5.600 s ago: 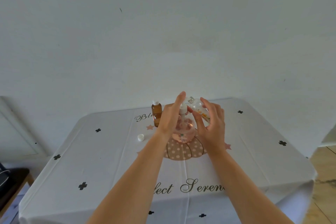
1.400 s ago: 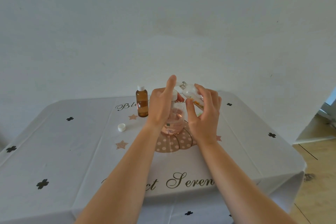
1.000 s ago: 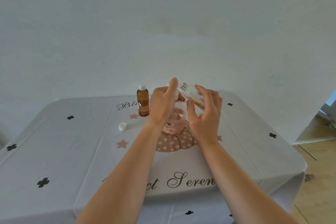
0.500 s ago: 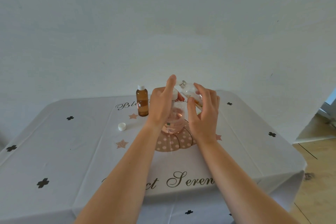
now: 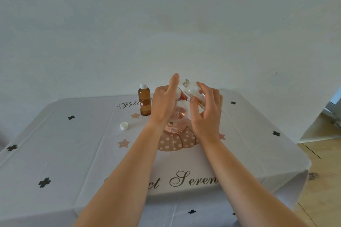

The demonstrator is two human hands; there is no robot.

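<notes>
A round clear pump bottle (image 5: pixel 176 121) with pink liquid stands on the pumpkin print in the middle of the table. My left hand (image 5: pixel 164 103) sits over its white pump head, index finger pointing up, thumb curled at the nozzle. My right hand (image 5: pixel 206 116) grips a small clear bottle (image 5: pixel 192 90), tilted so that its open neck points up and left, close to the pump nozzle. The pump head is mostly hidden behind my left hand.
An amber bottle (image 5: pixel 144 102) with a white cap stands upright left of my hands. A loose white cap (image 5: pixel 124 126) lies on the white printed tablecloth (image 5: pixel 73 153). A white wall rises behind the table; wooden floor shows at the right.
Over the last second both hands have stayed at the pump bottle with only slight shifts. Since the oldest frame my view has moved closer and to the right.
</notes>
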